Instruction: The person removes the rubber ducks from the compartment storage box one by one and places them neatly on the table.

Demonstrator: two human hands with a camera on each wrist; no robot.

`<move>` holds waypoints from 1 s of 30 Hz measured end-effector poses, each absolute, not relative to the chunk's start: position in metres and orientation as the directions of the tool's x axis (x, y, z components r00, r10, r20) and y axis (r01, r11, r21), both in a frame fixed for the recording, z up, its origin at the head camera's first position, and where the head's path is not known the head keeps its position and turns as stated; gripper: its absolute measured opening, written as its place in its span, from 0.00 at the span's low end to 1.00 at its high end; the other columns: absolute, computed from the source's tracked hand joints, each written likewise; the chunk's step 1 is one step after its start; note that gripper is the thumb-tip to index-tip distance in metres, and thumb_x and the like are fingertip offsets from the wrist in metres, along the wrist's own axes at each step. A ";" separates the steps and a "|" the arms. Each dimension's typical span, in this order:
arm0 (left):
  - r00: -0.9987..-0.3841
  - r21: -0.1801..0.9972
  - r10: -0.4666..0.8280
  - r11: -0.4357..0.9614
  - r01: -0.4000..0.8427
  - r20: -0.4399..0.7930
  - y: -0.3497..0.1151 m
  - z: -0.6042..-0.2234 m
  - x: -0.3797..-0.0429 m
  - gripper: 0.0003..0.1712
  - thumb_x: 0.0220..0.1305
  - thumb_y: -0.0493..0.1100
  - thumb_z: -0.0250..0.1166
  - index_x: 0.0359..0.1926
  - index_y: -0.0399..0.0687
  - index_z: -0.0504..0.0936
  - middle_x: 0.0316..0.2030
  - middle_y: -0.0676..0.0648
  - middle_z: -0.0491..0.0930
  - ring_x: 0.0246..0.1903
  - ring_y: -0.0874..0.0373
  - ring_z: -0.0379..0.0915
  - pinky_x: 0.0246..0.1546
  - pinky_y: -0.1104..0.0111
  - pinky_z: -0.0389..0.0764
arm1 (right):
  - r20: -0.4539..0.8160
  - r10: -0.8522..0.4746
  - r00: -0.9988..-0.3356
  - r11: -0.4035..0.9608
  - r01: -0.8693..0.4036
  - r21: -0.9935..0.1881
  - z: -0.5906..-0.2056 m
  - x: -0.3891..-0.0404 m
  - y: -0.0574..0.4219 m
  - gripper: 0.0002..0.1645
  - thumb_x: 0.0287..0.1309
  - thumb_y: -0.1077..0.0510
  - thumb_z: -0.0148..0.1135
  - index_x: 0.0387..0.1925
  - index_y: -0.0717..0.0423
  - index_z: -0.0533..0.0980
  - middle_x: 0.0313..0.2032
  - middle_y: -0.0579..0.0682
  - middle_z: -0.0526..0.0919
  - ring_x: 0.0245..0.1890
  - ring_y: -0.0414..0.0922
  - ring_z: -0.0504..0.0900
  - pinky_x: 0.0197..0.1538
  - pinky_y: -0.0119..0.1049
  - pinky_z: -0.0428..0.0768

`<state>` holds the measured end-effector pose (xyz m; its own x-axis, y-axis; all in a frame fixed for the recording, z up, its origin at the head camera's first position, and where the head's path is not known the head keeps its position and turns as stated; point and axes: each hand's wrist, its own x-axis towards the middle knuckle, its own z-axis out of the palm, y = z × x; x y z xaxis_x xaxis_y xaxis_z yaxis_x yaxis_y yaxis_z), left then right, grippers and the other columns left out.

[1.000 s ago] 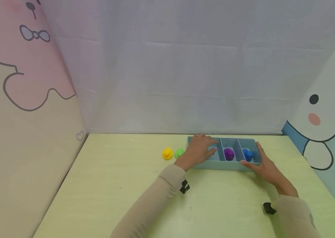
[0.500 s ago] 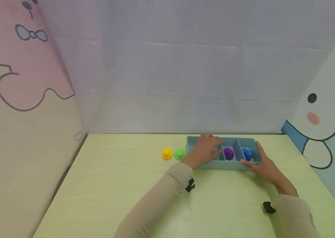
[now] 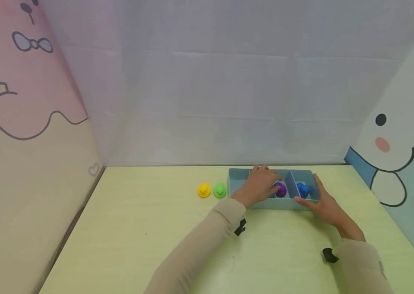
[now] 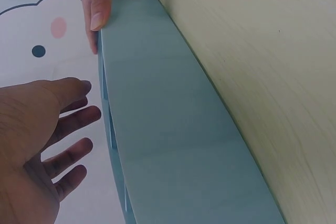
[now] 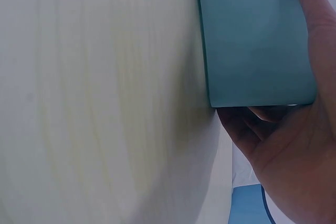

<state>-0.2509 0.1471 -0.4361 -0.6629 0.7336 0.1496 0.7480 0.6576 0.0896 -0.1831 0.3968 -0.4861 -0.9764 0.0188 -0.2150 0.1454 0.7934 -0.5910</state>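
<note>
Box (image 3: 280,203): nr. table's (image 3: 163,232) back edge, R of ctr.; R hand (image 3: 325,206) grips its R end. L hand (image 3: 261,185), fingers spread, empty, has shifted R; reach now at purple duck (image 3: 282,190), contact unclear. Off box: green duck (image 3: 219,190) now exposed.

The tray (image 3: 280,204) is grey-blue, the toy ducks (image 3: 203,190) yellow, green, purple and blue, the table (image 3: 111,245) streaky pale yellow.

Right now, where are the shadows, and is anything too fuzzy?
Head view: a soft shadow on the table below the right hand; the purple toy too small and blurry to show a face. Right wrist view: a darker shadow beside the box. Left wrist view: the left hand looks dim.
</note>
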 end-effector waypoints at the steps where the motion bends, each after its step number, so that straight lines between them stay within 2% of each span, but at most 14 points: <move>1: -0.662 0.087 0.734 0.657 0.748 0.148 0.148 -0.436 -0.251 0.19 0.75 0.55 0.59 0.63 0.65 0.81 0.61 0.60 0.82 0.59 0.58 0.74 0.67 0.59 0.71 | -0.212 0.020 -0.977 0.795 0.144 -0.590 -0.486 -0.183 0.397 0.72 0.64 0.28 0.59 0.78 0.46 0.16 0.78 0.77 0.35 0.72 0.82 0.50 0.66 0.78 0.58; 7: -0.665 0.115 0.734 0.655 0.747 0.139 0.153 -0.441 -0.254 0.19 0.75 0.54 0.60 0.63 0.64 0.81 0.60 0.61 0.83 0.60 0.57 0.73 0.67 0.58 0.70 | -0.216 0.026 -0.976 0.786 0.154 -0.599 -0.486 -0.183 0.395 0.72 0.64 0.28 0.60 0.78 0.45 0.17 0.77 0.78 0.36 0.72 0.82 0.50 0.66 0.78 0.58; 12: -0.668 0.111 0.733 0.659 0.744 0.129 0.157 -0.447 -0.254 0.17 0.74 0.54 0.60 0.60 0.65 0.83 0.55 0.62 0.86 0.56 0.58 0.74 0.61 0.61 0.72 | -0.230 0.031 -0.973 0.779 0.168 -0.604 -0.490 -0.183 0.393 0.73 0.63 0.28 0.60 0.78 0.45 0.17 0.77 0.77 0.36 0.73 0.82 0.48 0.67 0.78 0.57; 19: -0.685 0.103 0.716 0.677 0.729 0.139 0.169 -0.453 -0.253 0.08 0.73 0.53 0.62 0.46 0.66 0.87 0.41 0.64 0.87 0.45 0.62 0.71 0.56 0.64 0.71 | -0.208 0.022 -0.978 0.781 0.146 -0.608 -0.488 -0.182 0.395 0.72 0.64 0.29 0.60 0.78 0.46 0.17 0.78 0.75 0.34 0.74 0.81 0.49 0.67 0.77 0.57; 30: -0.723 0.035 0.679 0.726 0.687 0.127 0.185 -0.461 -0.257 0.08 0.74 0.51 0.61 0.35 0.65 0.84 0.37 0.63 0.86 0.42 0.61 0.67 0.53 0.64 0.68 | -0.197 0.025 -0.980 0.775 0.144 -0.615 -0.487 -0.181 0.395 0.72 0.64 0.29 0.61 0.79 0.45 0.18 0.79 0.73 0.34 0.74 0.80 0.49 0.67 0.77 0.58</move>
